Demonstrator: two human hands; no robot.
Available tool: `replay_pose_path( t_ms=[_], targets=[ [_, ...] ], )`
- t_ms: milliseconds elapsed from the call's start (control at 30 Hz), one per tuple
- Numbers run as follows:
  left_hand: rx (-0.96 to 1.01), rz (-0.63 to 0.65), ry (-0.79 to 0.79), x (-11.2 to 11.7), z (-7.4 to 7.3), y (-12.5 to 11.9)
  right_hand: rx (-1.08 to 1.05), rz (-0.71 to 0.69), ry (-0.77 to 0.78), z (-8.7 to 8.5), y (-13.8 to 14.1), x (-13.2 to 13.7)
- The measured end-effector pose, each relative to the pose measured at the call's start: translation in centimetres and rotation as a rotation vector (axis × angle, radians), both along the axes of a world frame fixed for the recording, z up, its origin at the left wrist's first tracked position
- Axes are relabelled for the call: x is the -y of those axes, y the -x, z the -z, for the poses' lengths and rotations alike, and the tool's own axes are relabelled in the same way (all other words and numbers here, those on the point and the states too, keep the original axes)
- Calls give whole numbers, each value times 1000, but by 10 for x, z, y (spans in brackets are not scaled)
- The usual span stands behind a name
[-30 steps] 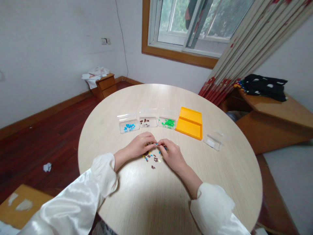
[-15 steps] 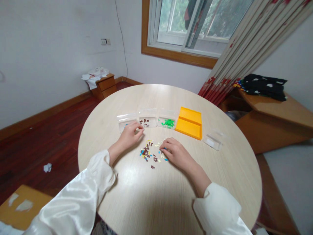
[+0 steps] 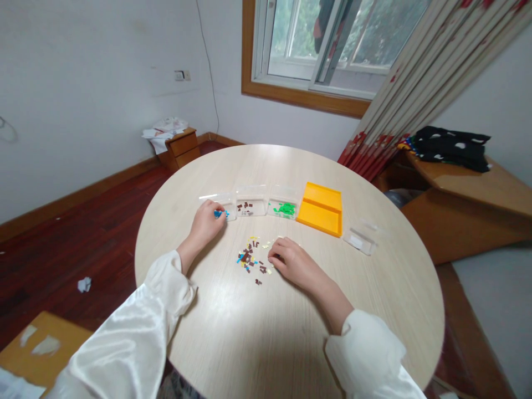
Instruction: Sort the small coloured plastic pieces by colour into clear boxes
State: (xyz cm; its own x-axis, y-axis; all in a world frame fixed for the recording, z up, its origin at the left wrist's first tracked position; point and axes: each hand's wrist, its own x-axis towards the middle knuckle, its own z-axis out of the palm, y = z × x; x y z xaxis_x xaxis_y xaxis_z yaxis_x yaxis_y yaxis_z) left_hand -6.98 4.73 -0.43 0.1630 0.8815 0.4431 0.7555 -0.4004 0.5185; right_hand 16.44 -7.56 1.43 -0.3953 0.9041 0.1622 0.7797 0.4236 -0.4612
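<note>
My left hand (image 3: 205, 220) reaches over the leftmost clear box (image 3: 228, 199), fingers bunched at the blue pieces (image 3: 219, 213) inside; what the fingertips pinch is hidden. My right hand (image 3: 288, 260) rests curled on the round table (image 3: 249, 343), fingertips at the right edge of a loose pile of small brown, blue and yellow pieces (image 3: 250, 259). A second clear box (image 3: 251, 195) holds brown pieces and a third (image 3: 284, 195) holds green ones.
An open yellow case (image 3: 322, 211) lies right of the clear boxes, and a small clear box (image 3: 359, 241) beyond it. A wooden bench with dark cloth (image 3: 451, 147) stands at the right. A small cabinet (image 3: 177, 144) is by the far wall.
My left hand left the pile and moved up-left to the box of blue pieces. My right hand stayed at the pile, shifting slightly.
</note>
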Motion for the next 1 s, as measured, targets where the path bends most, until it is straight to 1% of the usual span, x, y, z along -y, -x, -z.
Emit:
replay_pose_path(
  t_ms=[167,267,333,400,533,633,733,833,1000],
  targets=[
    [4,-23,-2,-4,6,3,36,14,-16,2,2,1],
    [27,-28,-12,-2,4,1,20,13,-38,2,4,1],
    [61,-12,-25,4,1,-3,-8,22,-56,1,5,1],
    [106,39,-36,14,-2,-11,-34,31,-77,0,5,1],
    [166,244,-22,41,-6,-36,-66,44,-114,0,1,-1],
    [162,395,26,60,-5,-54,-79,106,-128,3,-7,-5],
    [70,528,117,75,-5,-67,-85,169,-131,7,-16,-9],
    [-17,565,156,84,-6,-74,-88,165,-106,8,-25,-10],
    [-43,510,184,84,-6,-78,-68,115,-29,2,-28,-6]
  ],
)
